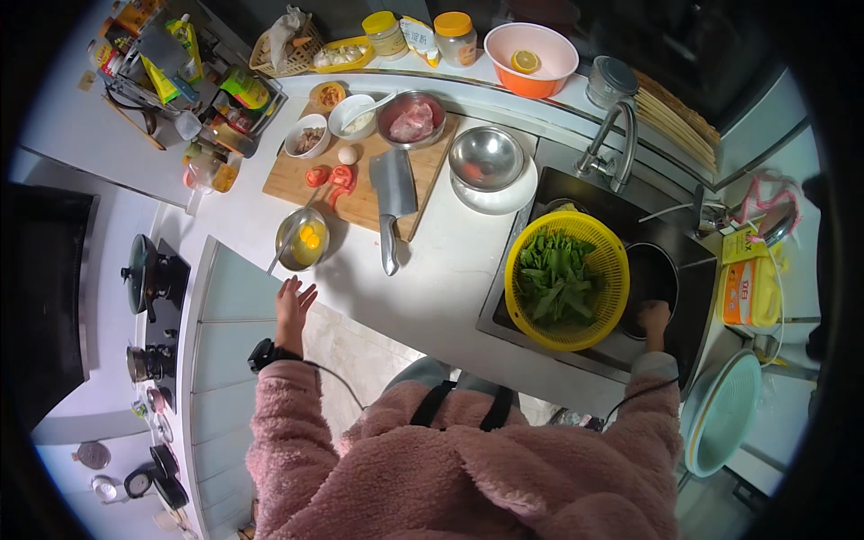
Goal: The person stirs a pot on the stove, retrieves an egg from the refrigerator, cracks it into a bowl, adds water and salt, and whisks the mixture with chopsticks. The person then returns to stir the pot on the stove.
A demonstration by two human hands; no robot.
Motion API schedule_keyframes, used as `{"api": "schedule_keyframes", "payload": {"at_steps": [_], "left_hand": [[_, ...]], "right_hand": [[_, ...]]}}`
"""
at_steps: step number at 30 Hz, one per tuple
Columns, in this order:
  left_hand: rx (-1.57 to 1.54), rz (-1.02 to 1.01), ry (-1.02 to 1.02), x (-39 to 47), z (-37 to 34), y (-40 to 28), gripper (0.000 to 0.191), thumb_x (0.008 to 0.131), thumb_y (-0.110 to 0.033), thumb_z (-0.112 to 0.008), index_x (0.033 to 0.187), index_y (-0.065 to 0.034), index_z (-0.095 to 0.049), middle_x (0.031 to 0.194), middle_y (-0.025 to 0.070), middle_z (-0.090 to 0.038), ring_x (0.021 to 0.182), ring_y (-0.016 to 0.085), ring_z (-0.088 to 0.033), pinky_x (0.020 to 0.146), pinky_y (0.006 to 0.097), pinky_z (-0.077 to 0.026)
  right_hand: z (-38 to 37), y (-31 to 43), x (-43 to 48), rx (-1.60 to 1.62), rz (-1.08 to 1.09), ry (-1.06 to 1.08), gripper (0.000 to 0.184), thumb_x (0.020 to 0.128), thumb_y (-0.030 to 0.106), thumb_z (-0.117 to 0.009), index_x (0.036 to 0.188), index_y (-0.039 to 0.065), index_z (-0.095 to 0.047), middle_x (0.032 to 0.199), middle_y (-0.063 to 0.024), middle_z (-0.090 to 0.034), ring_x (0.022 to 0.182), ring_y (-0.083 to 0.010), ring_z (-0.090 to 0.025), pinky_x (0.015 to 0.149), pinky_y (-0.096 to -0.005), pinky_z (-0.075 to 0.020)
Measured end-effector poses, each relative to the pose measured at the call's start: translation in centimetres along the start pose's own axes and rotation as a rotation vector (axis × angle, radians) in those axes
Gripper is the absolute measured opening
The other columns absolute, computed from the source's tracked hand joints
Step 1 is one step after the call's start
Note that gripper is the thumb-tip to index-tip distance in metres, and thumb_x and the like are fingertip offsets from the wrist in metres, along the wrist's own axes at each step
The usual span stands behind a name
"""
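Observation:
My left hand (295, 302) is held with fingers apart just below a metal bowl (324, 253) of cracked eggs (310, 236), in which chopsticks (283, 243) lean. My right hand (653, 316) reaches into the sink at the rim of a dark round pan (668, 266); its fingertips are hard to make out. Beside it a yellow colander (516, 322) holds leafy greens (557, 277). On the wooden cutting board (290, 177) are a cleaver (393, 185), cut tomato (342, 177), an egg (347, 155), bowls of minced food, and a metal bowl with raw meat (413, 123).
A steel bowl (486, 158) stands on a white plate (530, 196) between board and sink. The faucet (617, 145) rises behind the sink. Jars, garlic and an orange bowl (533, 84) line the back ledge. Seasoning bottles fill a rack at left; basins (725, 415) stand at right.

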State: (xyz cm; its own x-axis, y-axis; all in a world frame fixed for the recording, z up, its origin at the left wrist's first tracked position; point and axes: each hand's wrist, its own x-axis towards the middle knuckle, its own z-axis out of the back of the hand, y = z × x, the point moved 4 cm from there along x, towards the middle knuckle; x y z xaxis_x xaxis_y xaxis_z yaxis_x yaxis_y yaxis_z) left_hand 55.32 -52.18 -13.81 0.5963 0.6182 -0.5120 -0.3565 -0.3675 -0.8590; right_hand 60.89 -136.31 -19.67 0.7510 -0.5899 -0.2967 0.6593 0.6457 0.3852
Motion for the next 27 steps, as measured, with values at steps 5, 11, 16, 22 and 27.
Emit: {"api": "schedule_keyframes", "payload": {"at_steps": [5, 11, 16, 22, 27], "left_hand": [[-0.414, 0.005, 0.052, 6.6, -3.0, 2.0, 0.042, 0.091, -0.009, -0.048, 0.129, -0.0012, -0.033, 0.124, 0.0184, -0.043, 0.090, 0.040, -0.061, 0.072, 0.0465, -0.057], [-0.316, -0.041, 0.075, 6.3, -3.2, 1.1, 0.043, 0.084, 0.001, -0.041, 0.126, -0.0051, -0.037, 0.116, 0.0198, -0.050, 0.095, 0.038, -0.060, 0.076, 0.0467, -0.058], [-0.209, -0.011, 0.210, 1.9, -2.5, -2.1, 0.041, 0.092, -0.003, -0.040, 0.130, -0.0141, -0.029, 0.120, 0.0180, -0.048, 0.093, 0.037, -0.062, 0.072, 0.0453, -0.058], [-0.101, 0.006, 0.386, -8.0, -5.5, -3.5, 0.043, 0.093, -0.005, -0.037, 0.133, -0.0172, -0.027, 0.123, 0.0173, -0.047, 0.104, 0.034, -0.058, 0.077, 0.0446, -0.057], [-0.121, 0.061, 0.530, -18.9, -11.6, -1.3, 0.051, 0.089, 0.000, -0.034, 0.136, -0.0166, -0.025, 0.124, 0.0172, -0.047, 0.104, 0.033, -0.058, 0.075, 0.0416, -0.058]], "right_hand": [[2.6, 2.3, -4.2, -0.012, 0.269, -0.103, 0.026, 0.082, 0.022, -0.067, 0.095, -0.001, -0.066, 0.079, -0.0151, -0.067, 0.076, -0.0255, -0.066, 0.068, -0.0348, -0.0512], [6.8, 5.9, -6.7, 0.182, 0.533, -0.337, 0.021, 0.088, 0.016, -0.060, 0.101, 0.001, -0.066, 0.091, -0.0141, -0.067, 0.083, -0.0257, -0.066, 0.076, -0.0331, -0.0500], [6.1, 5.8, -7.8, -0.314, 0.249, -0.139, 0.030, 0.084, 0.030, -0.061, 0.105, 0.009, -0.064, 0.102, -0.0188, -0.063, 0.100, -0.0346, -0.060, 0.087, -0.0444, -0.0456], [6.6, 7.8, -6.8, -0.609, 0.300, -0.547, 0.030, 0.087, 0.035, -0.056, 0.086, 0.007, -0.068, 0.089, -0.0160, -0.067, 0.099, -0.0327, -0.061, 0.087, -0.0455, -0.0466], [6.8, 11.0, -4.1, -0.367, 0.126, -0.084, 0.037, 0.094, 0.035, -0.047, 0.090, 0.004, -0.066, 0.091, -0.0173, -0.067, 0.085, -0.0352, -0.064, 0.071, -0.0470, -0.0521]]}}
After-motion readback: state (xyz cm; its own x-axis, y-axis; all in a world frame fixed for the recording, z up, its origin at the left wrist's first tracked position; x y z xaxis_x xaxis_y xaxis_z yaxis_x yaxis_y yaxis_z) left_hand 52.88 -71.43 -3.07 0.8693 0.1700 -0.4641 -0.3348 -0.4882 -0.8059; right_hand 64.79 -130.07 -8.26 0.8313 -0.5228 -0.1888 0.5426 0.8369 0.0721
